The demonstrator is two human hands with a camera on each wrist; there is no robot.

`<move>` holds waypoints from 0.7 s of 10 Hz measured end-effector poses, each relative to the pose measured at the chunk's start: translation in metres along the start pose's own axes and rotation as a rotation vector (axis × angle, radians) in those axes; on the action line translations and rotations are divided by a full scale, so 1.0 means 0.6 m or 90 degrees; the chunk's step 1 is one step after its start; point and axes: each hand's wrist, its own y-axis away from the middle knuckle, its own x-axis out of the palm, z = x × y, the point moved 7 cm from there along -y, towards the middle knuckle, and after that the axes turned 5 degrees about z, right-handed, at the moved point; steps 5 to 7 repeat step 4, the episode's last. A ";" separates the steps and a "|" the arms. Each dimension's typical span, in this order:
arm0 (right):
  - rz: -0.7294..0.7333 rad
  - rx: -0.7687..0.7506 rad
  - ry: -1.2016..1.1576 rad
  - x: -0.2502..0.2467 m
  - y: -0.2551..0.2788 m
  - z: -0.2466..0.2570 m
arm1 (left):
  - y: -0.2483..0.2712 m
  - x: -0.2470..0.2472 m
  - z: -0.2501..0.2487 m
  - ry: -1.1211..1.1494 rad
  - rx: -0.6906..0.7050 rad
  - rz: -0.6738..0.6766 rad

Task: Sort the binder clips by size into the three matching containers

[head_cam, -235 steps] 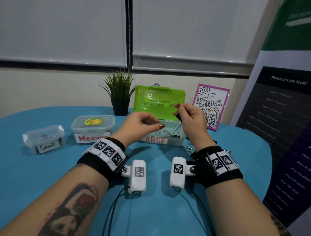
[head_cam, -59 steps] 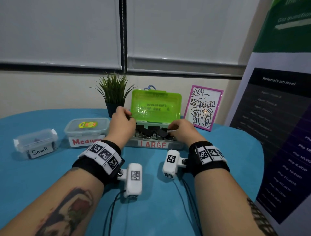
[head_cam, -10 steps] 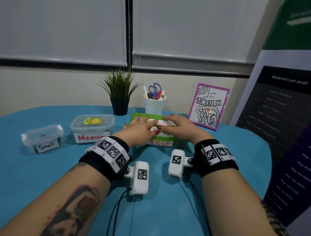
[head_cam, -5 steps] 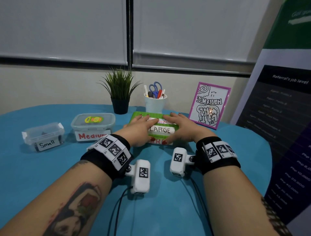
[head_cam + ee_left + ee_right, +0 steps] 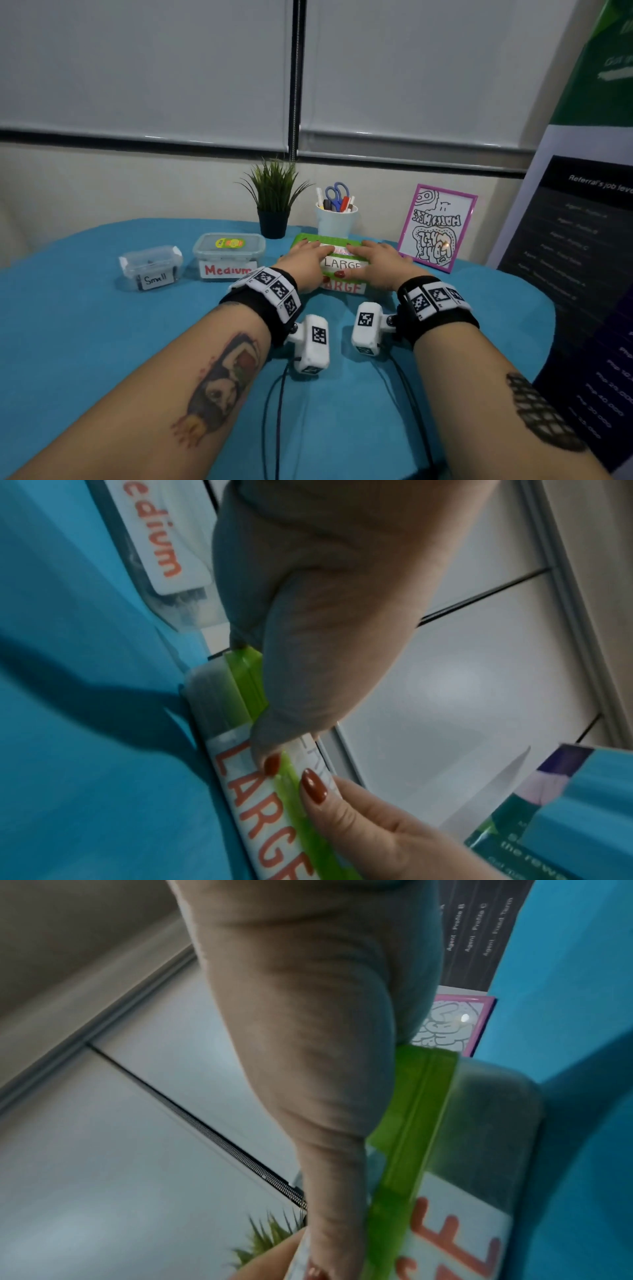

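The Large container (image 5: 343, 287) sits mid-table with its green lid (image 5: 310, 238) down flat and a "LARGE" label on top. My left hand (image 5: 306, 261) and right hand (image 5: 375, 263) lie side by side on the lid, fingers straight. In the left wrist view the left hand (image 5: 325, 615) has its thumb on the lid (image 5: 246, 680) at the front edge, next to the right thumb (image 5: 342, 804). The right wrist view shows the right hand (image 5: 325, 1069) on the lid (image 5: 411, 1123). The Medium container (image 5: 228, 253) and Small container (image 5: 150, 267) stand lidded at the left. No loose binder clip shows.
Behind the containers stand a potted plant (image 5: 274, 202), a white cup of pens and scissors (image 5: 336, 219) and a pink-framed drawing (image 5: 436, 228). A dark poster (image 5: 582, 274) rises at the table's right edge. Cables (image 5: 274, 411) trail from the wrist cameras across the blue tablecloth (image 5: 102, 342).
The green lid stood upright 5.9 s ago and now lies down on the Large container. Over the last second both hands slid slightly on it, with thumbs coming to the front edge.
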 end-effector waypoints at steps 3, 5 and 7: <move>-0.037 0.050 -0.086 0.027 0.077 0.119 | 0.149 -0.032 0.060 0.147 -0.095 -0.075; -0.034 -0.050 -0.185 0.050 0.094 0.178 | 0.211 -0.032 0.102 0.099 -0.172 -0.038; -0.034 -0.050 -0.185 0.050 0.094 0.178 | 0.211 -0.032 0.102 0.099 -0.172 -0.038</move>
